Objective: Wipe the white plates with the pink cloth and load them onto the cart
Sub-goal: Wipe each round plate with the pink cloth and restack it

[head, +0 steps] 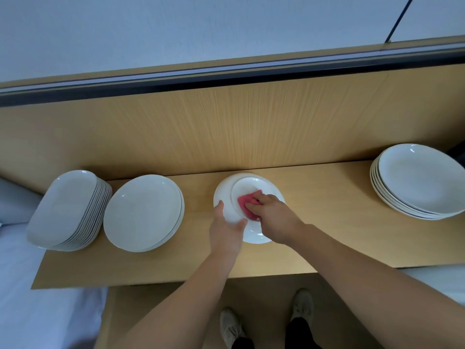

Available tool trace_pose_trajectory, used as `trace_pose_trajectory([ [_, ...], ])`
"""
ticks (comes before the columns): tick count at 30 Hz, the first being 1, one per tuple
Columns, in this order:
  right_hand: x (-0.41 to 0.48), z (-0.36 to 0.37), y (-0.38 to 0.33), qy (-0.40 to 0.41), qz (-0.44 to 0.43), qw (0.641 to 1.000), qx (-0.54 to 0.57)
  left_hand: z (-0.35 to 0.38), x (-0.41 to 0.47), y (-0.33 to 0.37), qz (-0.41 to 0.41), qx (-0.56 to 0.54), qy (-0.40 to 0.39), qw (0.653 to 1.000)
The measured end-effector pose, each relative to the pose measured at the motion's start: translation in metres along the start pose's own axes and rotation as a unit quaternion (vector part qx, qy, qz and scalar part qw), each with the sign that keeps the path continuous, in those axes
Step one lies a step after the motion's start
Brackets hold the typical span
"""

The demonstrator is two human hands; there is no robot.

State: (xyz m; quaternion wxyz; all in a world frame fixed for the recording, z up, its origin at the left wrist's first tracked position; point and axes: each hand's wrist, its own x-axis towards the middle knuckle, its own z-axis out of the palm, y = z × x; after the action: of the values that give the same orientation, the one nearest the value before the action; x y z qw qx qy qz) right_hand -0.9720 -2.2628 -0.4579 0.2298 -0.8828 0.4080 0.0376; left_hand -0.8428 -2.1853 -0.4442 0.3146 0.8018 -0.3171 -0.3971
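The job looks to be in its wiping stage, with the loading not yet visible. One white plate (251, 183) lies on the desk (327, 222) at the middle of the view, seemingly bottom-up, since a raised ring shows on it. The left hand (225, 230) grips its rim at about 8 o'clock, thumb on the outer edge and fingers curled over the near edge, steadying it. The right hand (273, 215) comes in from 4 o'clock and holds the pink cloth (245, 201) bunched under bent fingers, pressed onto the plate's centre. At 9 o'clock from this plate stands a stack of round plates (143, 212), and beyond it, just beside, a tilted stack of oblong dishes (65, 210). Well apart at 3 o'clock sits another stack of deep plates (417, 182). Which stacks are wiped and which are waiting cannot be told from here. No cart shows in the view, so I judge that most of the work remains: finishing this plate, the other stacks, and all the loading.
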Motion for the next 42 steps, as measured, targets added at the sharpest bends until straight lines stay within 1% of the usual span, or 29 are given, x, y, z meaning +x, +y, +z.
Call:
trace_pose_trajectory([
  [3,0.025,0.001,0.005,-0.014,-0.034,0.999,-0.023,0.001,-0.001,0.0,-0.004,-0.003,0.0,1.0],
  [6,0.049,0.0,0.013,-0.005,-0.064,0.997,-0.044,0.001,0.0,-0.001,-0.001,-0.005,0.002,1.0],
  [10,0.058,-0.013,0.032,-0.027,-0.015,0.998,-0.05,0.0,0.003,-0.001,-0.003,-0.012,0.002,1.0],
  [15,0.037,-0.014,0.047,-0.02,0.026,0.999,-0.044,0.0,0.006,0.002,-0.007,-0.023,-0.003,1.0],
  [18,0.014,-0.012,0.04,-0.015,0.02,0.999,-0.031,0.002,0.005,0.001,-0.012,-0.034,-0.001,0.999],
  [21,-0.004,-0.012,0.036,-0.051,-0.015,0.999,-0.002,0.004,0.003,-0.001,-0.013,-0.05,0.005,0.999],
  [23,-0.009,-0.019,0.038,-0.083,-0.023,0.996,0.037,0.005,0.004,-0.001,-0.01,-0.063,0.015,0.998],
  [24,-0.011,-0.024,0.039,-0.086,-0.024,0.995,0.051,0.004,0.005,-0.001,-0.014,-0.07,0.025,0.997],
  [26,-0.013,-0.034,0.044,-0.062,-0.022,0.996,0.065,-0.001,0.007,0.004,-0.038,-0.097,0.033,0.994],
  [31,-0.016,-0.071,0.053,0.014,-0.012,0.994,0.112,-0.008,0.001,0.027,-0.087,-0.174,0.0,0.981],
  [33,-0.016,-0.083,0.054,0.028,-0.017,0.992,0.126,-0.007,-0.003,0.034,-0.073,-0.18,-0.011,0.981],
  [37,-0.015,-0.1,0.055,0.05,-0.04,0.991,0.12,-0.004,-0.013,0.054,-0.01,-0.2,-0.021,0.98],
  [39,-0.014,-0.108,0.055,0.063,-0.058,0.991,0.107,-0.005,-0.017,0.066,0.031,-0.164,-0.007,0.986],
  [42,-0.013,-0.12,0.054,0.082,-0.088,0.987,0.111,-0.012,-0.022,0.08,0.089,-0.073,0.007,0.993],
])
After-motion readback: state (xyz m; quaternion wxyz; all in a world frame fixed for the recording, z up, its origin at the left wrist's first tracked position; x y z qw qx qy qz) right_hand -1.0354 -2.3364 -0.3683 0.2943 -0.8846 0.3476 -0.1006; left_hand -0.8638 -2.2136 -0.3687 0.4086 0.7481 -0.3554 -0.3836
